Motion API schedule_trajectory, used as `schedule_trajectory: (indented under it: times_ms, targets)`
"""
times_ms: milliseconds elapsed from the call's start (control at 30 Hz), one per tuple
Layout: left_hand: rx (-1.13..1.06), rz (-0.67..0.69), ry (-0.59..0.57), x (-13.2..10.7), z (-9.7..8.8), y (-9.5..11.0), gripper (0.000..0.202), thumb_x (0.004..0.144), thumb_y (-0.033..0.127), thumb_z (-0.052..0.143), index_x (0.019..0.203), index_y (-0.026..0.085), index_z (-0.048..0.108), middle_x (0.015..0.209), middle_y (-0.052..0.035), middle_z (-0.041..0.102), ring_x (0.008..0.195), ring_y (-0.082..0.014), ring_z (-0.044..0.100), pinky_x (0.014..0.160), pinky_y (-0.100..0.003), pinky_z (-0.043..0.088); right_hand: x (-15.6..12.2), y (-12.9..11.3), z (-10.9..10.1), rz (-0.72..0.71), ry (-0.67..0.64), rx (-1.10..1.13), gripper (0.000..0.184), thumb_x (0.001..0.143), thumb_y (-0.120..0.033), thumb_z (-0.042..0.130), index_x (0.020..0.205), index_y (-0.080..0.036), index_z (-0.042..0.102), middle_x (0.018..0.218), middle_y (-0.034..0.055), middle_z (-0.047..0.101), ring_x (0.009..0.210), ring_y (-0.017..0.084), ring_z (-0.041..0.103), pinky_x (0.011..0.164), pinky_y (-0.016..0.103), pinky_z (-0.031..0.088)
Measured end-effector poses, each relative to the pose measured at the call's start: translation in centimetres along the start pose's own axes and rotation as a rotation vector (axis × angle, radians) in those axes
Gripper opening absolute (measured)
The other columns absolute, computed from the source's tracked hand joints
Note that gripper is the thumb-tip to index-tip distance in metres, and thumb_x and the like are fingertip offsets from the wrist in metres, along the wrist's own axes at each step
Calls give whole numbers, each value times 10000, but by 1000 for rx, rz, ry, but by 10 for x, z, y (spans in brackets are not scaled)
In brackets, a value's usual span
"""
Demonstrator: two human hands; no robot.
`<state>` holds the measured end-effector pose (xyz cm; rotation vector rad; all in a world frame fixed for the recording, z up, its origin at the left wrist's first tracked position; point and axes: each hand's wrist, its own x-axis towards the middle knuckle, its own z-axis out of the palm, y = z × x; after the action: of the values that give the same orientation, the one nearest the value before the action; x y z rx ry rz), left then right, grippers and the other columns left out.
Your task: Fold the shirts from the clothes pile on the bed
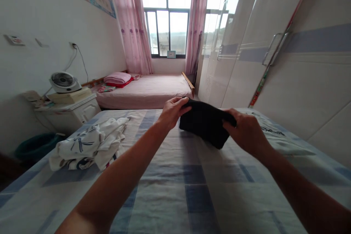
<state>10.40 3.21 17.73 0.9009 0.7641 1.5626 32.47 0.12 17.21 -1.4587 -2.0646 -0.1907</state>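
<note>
A folded black cloth garment is held up between my two hands, just above the bed with its blue and white checked sheet. My left hand pinches the garment's upper left corner, thumb on top. At the upper right corner, my right hand grips it with the thumb on the near side. The garment tilts down toward the right, and its exact kind cannot be made out. Left of my left forearm lies a crumpled heap of white cloth with dark printed lines.
A pillow with dark lettering lies at the bed's right side, by the glossy wardrobe. On the left, a nightstand carries a fan; a green bin is below. A pink bed stands beneath the window.
</note>
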Motion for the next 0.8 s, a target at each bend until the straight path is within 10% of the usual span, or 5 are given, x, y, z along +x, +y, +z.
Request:
schedule_trajectory:
  times_ms: [467,633,800]
  targets:
    - [195,363,149,65,-42,73,147,752,182,688,749,107,561,685,28,582,665,-64,613,762,-256,569,141,-42,47,-134,152,93,306,816,-282,486,1074,-196,626,879,64,692,840,239,626,760,334,445]
    - [408,227,154,6,-84,38,288,680,333,745,753,129,555,614,38,593,563,-85,623,613,-210,558,86,-32,73,-334,57,132,313,788,-170,487,1068,-220,616,1065,52,666,950,225,606,842,338,437]
    - [857,-382,1,-70,-148,-29,376,698,495,653,602,181,468,388,37,520,277,-95,447,287,-172,282,-10,-1,105,-518,-524,226,345,716,-135,562,1031,-248,643,1042,37,677,967,216,615,887,354,436]
